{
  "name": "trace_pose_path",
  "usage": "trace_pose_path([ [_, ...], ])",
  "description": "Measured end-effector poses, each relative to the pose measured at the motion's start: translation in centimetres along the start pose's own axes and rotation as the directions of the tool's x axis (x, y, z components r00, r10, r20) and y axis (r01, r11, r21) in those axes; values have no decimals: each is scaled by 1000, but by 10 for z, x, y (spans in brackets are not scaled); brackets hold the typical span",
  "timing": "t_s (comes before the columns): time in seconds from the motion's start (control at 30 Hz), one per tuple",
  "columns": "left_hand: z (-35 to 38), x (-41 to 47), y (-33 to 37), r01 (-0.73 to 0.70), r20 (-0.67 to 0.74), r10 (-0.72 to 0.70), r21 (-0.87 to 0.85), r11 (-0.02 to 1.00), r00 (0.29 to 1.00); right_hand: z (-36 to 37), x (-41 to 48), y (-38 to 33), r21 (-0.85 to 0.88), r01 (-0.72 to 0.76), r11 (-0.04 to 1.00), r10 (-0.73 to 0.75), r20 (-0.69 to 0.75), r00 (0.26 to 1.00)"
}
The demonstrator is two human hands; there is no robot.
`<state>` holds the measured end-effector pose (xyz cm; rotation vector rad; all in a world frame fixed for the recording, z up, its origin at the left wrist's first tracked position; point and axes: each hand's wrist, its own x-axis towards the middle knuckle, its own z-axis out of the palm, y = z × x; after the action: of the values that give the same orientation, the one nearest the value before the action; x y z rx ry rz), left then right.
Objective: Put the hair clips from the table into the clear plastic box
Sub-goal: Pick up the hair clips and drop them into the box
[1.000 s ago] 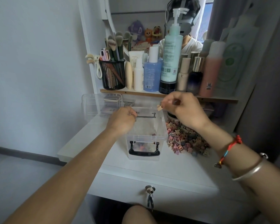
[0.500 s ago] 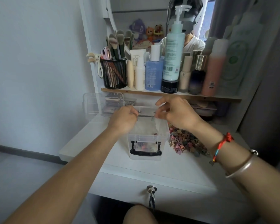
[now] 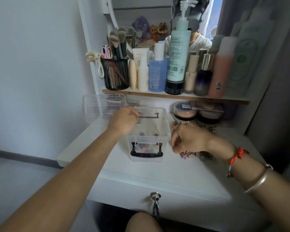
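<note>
Beside the clear plastic box, right hand over the hair clips.

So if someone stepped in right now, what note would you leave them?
Left hand grips the box at its left rim.
Right hand is down on the pile of hair clips right of the box, fingers curled; whether it holds one is unclear.
Done: a few clips lie in the box.
Left: most of the pile on the table.

White dressing table with mirror against a pale wall.
</note>
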<state>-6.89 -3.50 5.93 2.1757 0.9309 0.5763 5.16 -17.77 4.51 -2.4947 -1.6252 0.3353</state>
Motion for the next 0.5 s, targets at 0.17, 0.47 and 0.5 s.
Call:
trace_pose_path([
  [0.17,0,1,-2,-11,5,11,-1,1000,1000,-11,2,1,123,-7,992,17,-82,996],
  [0.47,2,0,0,-15,13,15,-23,1000,1000,-34,12,-20,570,249,783,37,-442,896],
  [0.5,2,0,0,-14,14,14,-25,1000,1000,-32,14,-19,567,241,788,39,-436,899],
])
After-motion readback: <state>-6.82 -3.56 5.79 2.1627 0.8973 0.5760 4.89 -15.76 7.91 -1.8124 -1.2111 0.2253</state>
